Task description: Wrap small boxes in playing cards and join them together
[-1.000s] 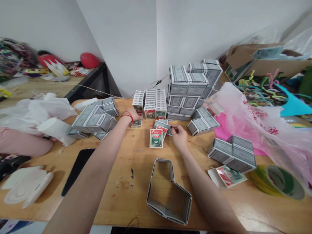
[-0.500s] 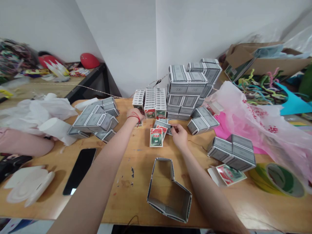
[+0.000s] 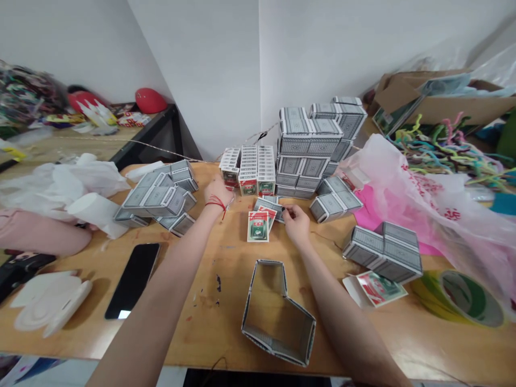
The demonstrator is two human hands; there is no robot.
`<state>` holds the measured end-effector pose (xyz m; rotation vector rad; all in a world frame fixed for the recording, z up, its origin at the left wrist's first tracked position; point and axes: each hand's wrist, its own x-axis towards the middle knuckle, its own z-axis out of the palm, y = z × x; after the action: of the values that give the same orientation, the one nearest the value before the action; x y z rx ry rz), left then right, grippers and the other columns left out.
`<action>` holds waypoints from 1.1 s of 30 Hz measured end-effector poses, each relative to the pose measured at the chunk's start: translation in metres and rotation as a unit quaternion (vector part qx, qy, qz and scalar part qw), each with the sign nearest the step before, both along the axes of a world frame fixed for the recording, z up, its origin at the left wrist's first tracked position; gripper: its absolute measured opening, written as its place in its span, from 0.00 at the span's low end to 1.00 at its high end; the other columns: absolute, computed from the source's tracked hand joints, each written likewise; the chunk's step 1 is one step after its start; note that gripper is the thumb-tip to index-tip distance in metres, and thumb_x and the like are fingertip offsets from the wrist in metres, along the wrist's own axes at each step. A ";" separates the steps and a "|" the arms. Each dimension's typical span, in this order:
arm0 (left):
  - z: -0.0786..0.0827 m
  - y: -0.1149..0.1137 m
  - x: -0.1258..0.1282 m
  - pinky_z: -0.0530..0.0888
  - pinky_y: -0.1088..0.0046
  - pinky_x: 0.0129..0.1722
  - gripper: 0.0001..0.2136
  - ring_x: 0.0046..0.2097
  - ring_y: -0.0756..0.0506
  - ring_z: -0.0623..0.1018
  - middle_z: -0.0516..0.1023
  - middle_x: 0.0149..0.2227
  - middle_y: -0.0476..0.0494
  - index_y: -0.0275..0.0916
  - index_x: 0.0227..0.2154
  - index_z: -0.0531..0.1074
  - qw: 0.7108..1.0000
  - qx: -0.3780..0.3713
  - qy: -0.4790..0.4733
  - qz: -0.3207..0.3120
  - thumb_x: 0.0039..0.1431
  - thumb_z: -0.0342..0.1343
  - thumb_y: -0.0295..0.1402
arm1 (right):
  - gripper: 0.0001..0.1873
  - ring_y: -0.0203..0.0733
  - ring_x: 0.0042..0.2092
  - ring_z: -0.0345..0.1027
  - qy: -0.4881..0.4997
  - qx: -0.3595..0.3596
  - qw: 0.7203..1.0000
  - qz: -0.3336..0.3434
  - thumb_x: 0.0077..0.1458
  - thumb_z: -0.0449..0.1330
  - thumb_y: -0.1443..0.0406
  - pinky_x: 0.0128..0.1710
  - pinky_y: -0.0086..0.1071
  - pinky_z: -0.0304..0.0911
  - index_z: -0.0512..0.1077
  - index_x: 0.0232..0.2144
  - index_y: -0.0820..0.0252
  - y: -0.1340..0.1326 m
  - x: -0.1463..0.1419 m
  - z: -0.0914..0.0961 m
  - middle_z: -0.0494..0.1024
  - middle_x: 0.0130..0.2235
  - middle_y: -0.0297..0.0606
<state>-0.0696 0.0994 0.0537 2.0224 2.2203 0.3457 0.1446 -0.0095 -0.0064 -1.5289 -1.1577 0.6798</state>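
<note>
My left hand (image 3: 217,191) is at the front corner of the left row of playing-card boxes (image 3: 230,160). Its fingertips are turned away, so I cannot see whether they grip a box. My right hand (image 3: 297,224) pinches the right edge of a grey-patterned card box (image 3: 274,210) lying on the table, thumb and forefinger together. Partly over that box lie green and red card boxes (image 3: 258,227), overlapping each other. Nearer to me stands a hollow, angular frame (image 3: 313,336) made of grey-patterned boxes, between my forearms.
Joined grey-patterned blocks form a tall stack (image 3: 308,140) at the back and a lower pile (image 3: 155,196) on the left. A phone (image 3: 133,280) lies left. On the right are another block (image 3: 382,252), yellow-green tape (image 3: 463,295) and a pink plastic bag (image 3: 427,199).
My left hand has shifted a little left and back from the front of the left box row, uncovering more of its front box. My right hand stays in place.
</note>
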 end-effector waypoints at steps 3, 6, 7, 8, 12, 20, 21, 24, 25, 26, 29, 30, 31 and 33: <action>-0.002 -0.006 -0.004 0.66 0.68 0.34 0.25 0.39 0.38 0.74 0.73 0.37 0.35 0.35 0.46 0.58 0.999 0.045 0.000 0.006 0.45 0.52 0.42 | 0.15 0.38 0.30 0.66 -0.006 0.000 1.000 -0.004 0.46 0.51 0.62 0.32 0.31 0.60 0.71 0.34 0.63 0.000 0.000 -0.001 0.75 0.31 0.40; -0.005 -0.008 -0.006 0.66 0.70 0.33 0.24 0.38 0.40 0.74 0.73 0.36 0.38 0.37 0.45 0.57 0.998 0.059 -0.010 0.009 0.46 0.52 0.43 | 0.15 0.38 0.30 0.66 -0.006 0.003 1.000 0.001 0.47 0.50 0.62 0.32 0.31 0.60 0.71 0.34 0.63 0.000 0.001 -0.002 0.75 0.31 0.40; -0.007 -0.009 -0.007 0.66 0.70 0.33 0.24 0.38 0.41 0.74 0.72 0.36 0.39 0.37 0.44 0.58 0.998 0.065 -0.011 0.010 0.46 0.52 0.44 | 0.15 0.38 0.30 0.66 -0.006 0.004 1.000 0.002 0.47 0.50 0.63 0.32 0.31 0.60 0.71 0.34 0.63 0.000 0.001 -0.002 0.75 0.31 0.39; -0.008 -0.009 -0.008 0.66 0.70 0.34 0.23 0.38 0.41 0.73 0.72 0.37 0.39 0.38 0.44 0.59 0.997 0.073 -0.010 0.009 0.45 0.52 0.44 | 0.15 0.38 0.30 0.66 -0.006 0.005 1.000 0.002 0.47 0.50 0.62 0.32 0.31 0.60 0.71 0.34 0.63 0.000 0.001 -0.002 0.75 0.31 0.39; -0.013 -0.009 -0.009 0.66 0.70 0.37 0.17 0.39 0.42 0.71 0.68 0.39 0.40 0.39 0.38 0.64 0.996 0.087 -0.007 -0.008 0.45 0.52 0.42 | 0.15 0.37 0.29 0.65 -0.004 0.003 1.000 -0.002 0.46 0.51 0.62 0.31 0.30 0.60 0.71 0.33 0.64 0.000 0.000 -0.002 0.75 0.30 0.39; -0.020 -0.015 -0.006 0.63 0.65 0.43 0.12 0.43 0.40 0.67 0.66 0.40 0.39 0.39 0.35 0.68 0.993 0.095 0.005 -0.076 0.46 0.53 0.36 | 0.14 0.37 0.28 0.65 0.006 0.015 1.000 -0.012 0.46 0.51 0.61 0.30 0.30 0.61 0.70 0.32 0.63 -0.004 0.000 0.002 0.73 0.28 0.37; -0.021 -0.015 -0.005 0.62 0.65 0.44 0.10 0.44 0.40 0.66 0.66 0.39 0.39 0.39 0.34 0.69 0.992 0.093 0.013 -0.085 0.47 0.52 0.35 | 0.14 0.36 0.28 0.65 0.012 0.017 1.000 -0.015 0.46 0.51 0.61 0.29 0.30 0.61 0.70 0.32 0.63 -0.004 -0.001 0.003 0.73 0.27 0.37; -0.025 -0.013 -0.006 0.62 0.65 0.44 0.07 0.44 0.40 0.66 0.68 0.37 0.39 0.39 0.31 0.69 0.991 0.084 0.016 -0.106 0.47 0.51 0.33 | 0.13 0.36 0.27 0.64 0.032 0.029 0.999 -0.016 0.47 0.51 0.61 0.27 0.29 0.61 0.69 0.32 0.63 -0.006 -0.006 0.012 0.72 0.27 0.36; -0.027 -0.011 -0.007 0.62 0.65 0.43 0.07 0.43 0.40 0.67 0.69 0.37 0.40 0.39 0.31 0.69 0.990 0.083 0.008 -0.112 0.47 0.51 0.33 | 0.13 0.35 0.27 0.64 0.038 0.034 0.999 -0.012 0.47 0.51 0.61 0.27 0.29 0.61 0.69 0.32 0.63 -0.007 -0.010 0.016 0.72 0.27 0.37; -0.029 -0.009 -0.008 0.63 0.66 0.43 0.07 0.42 0.41 0.67 0.69 0.36 0.40 0.38 0.31 0.68 0.990 0.084 -0.002 -0.117 0.46 0.51 0.32 | 0.12 0.35 0.27 0.64 0.042 0.038 0.998 -0.004 0.47 0.51 0.62 0.27 0.29 0.61 0.69 0.33 0.62 -0.007 -0.013 0.021 0.72 0.27 0.37; -0.037 -0.001 -0.012 0.63 0.68 0.41 0.07 0.39 0.43 0.69 0.71 0.34 0.42 0.38 0.30 0.68 0.988 0.087 -0.035 -0.121 0.45 0.51 0.31 | 0.11 0.34 0.26 0.65 0.022 0.046 0.997 0.053 0.48 0.51 0.63 0.27 0.29 0.61 0.69 0.32 0.61 -0.003 -0.028 0.041 0.73 0.28 0.35; -0.039 0.001 -0.013 0.63 0.68 0.41 0.07 0.39 0.43 0.69 0.72 0.34 0.43 0.38 0.30 0.68 0.988 0.089 -0.043 -0.119 0.45 0.51 0.32 | 0.11 0.34 0.26 0.65 0.001 0.048 0.995 0.088 0.47 0.51 0.64 0.28 0.29 0.61 0.70 0.32 0.61 -0.001 -0.034 0.048 0.73 0.28 0.35; -0.041 0.002 -0.013 0.63 0.68 0.41 0.07 0.39 0.43 0.69 0.72 0.34 0.43 0.38 0.30 0.68 0.988 0.091 -0.049 -0.115 0.45 0.52 0.32 | 0.11 0.34 0.27 0.65 -0.016 0.056 0.992 0.115 0.47 0.51 0.65 0.29 0.29 0.62 0.70 0.33 0.61 0.002 -0.040 0.055 0.73 0.29 0.35; -0.044 0.004 -0.012 0.63 0.68 0.41 0.07 0.40 0.44 0.69 0.72 0.35 0.43 0.38 0.30 0.68 0.988 0.095 -0.057 -0.103 0.45 0.51 0.32 | 0.12 0.35 0.31 0.67 -0.046 0.078 0.979 0.184 0.49 0.49 0.67 0.32 0.29 0.62 0.69 0.34 0.60 0.010 -0.051 0.069 0.74 0.33 0.36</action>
<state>-0.0816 0.1036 0.0102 2.2395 1.9563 0.6549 0.0935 0.0001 0.0628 -1.2370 -1.5487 0.7474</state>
